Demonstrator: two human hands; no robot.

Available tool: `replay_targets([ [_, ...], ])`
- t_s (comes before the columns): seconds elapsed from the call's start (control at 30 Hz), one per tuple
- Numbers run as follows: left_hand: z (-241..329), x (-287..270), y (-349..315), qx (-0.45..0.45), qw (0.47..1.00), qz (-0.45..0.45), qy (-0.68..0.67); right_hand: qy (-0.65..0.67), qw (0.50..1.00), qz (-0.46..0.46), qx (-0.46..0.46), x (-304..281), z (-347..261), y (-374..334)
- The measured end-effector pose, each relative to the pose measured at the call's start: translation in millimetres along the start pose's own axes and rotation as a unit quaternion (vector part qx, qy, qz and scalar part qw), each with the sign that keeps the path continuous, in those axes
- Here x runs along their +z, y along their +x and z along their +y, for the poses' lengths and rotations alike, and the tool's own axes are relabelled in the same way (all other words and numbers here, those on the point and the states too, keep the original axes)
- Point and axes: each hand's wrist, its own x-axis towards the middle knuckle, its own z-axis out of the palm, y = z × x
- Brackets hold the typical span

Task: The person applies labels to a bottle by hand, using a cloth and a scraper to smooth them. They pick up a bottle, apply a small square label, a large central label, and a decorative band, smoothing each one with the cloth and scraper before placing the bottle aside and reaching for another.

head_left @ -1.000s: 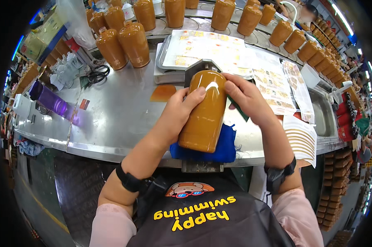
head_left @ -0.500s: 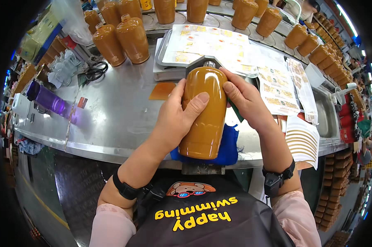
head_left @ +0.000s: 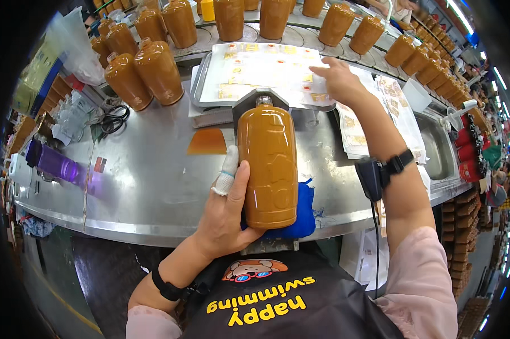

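Note:
A glossy brown ceramic bottle (head_left: 268, 169) lies with its neck pointing away from me, in a dark angled holder (head_left: 244, 105). Along its lower left side and base, my left hand (head_left: 224, 212) grips it; one finger wears a white fabric cover. My right hand (head_left: 345, 83) is off the bottle, stretched out over the right part of a white sheet of printed decals (head_left: 255, 70), fingers apart and nothing visible in them. That sheet rests on a metal tray (head_left: 197, 85). Under the bottle's near end is a blue cloth (head_left: 305, 212).
An amber scraper (head_left: 207, 141) lies left of the bottle. Further left are black scissors (head_left: 115, 118) and a purple drinking bottle (head_left: 57, 161). Two brown bottles (head_left: 159, 73) stand behind, with more along the conveyor (head_left: 305, 48). At right are printed sheets (head_left: 353, 133) and a sink (head_left: 435, 144).
My right hand has let go of the bottle and moved away to the decal sheet. My left hand has shifted down to the bottle's lower left side. The bottle has turned, showing a raised pattern.

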Motion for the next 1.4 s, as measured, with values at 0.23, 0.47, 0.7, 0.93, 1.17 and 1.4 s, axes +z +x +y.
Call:
replay_targets([
  [0.23, -7, 4, 0, 0.029, 0.999, 0.039, -0.016, -0.108, 0.993, -0.038, -0.031, -4, 8, -4],
  [0.47, -14, 10, -4, 0.009, 0.996, 0.033, -0.076, -0.052, 0.995, 0.080, -0.014, 12, 29, -31],
  [0.7, -13, 15, -6, -0.001, 0.997, 0.020, -0.078, 0.295, 0.924, -0.003, 0.242, 30, 47, -10],
  [0.93, -12, 16, -2, 0.005, 0.993, 0.032, -0.112, 0.095, 0.959, 0.224, 0.144, 45, 60, -9],
  [1.17, -10, 14, 0, 0.011, 0.995, 0.039, -0.092, -0.079, 0.964, 0.250, 0.053, 26, 52, -19],
  [1.4, -11, 16, 0, 0.014, 0.995, 0.036, -0.090, -0.076, 0.934, 0.343, -0.066, -1, 74, -12],
])
